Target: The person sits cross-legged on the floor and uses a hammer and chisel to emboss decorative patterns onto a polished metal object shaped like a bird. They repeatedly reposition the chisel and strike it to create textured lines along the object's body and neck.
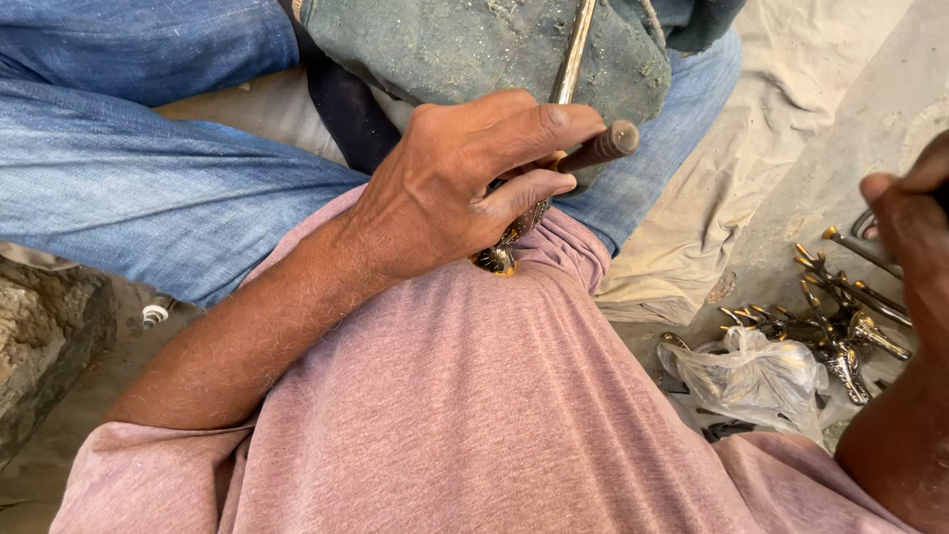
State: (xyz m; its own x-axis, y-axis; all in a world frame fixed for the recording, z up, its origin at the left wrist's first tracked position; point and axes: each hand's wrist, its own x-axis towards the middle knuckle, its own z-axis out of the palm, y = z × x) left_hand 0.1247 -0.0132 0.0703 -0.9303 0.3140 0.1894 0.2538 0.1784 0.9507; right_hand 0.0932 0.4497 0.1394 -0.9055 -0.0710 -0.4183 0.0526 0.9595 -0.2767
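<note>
At frame centre a slim metal rod (571, 59), running up toward the top edge, is clamped in the left hand (450, 188), while at the right edge the right hand (914, 232) is closed on a brass piece (858, 242).

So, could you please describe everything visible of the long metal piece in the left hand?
The metal piece is a slim, brass-coloured rod with a darker ornate end poking out below the left hand. It runs steeply up to the frame's top, lying against a dusty grey-green cloth. The hand hides its middle and also grips a dark brown handle.
</note>
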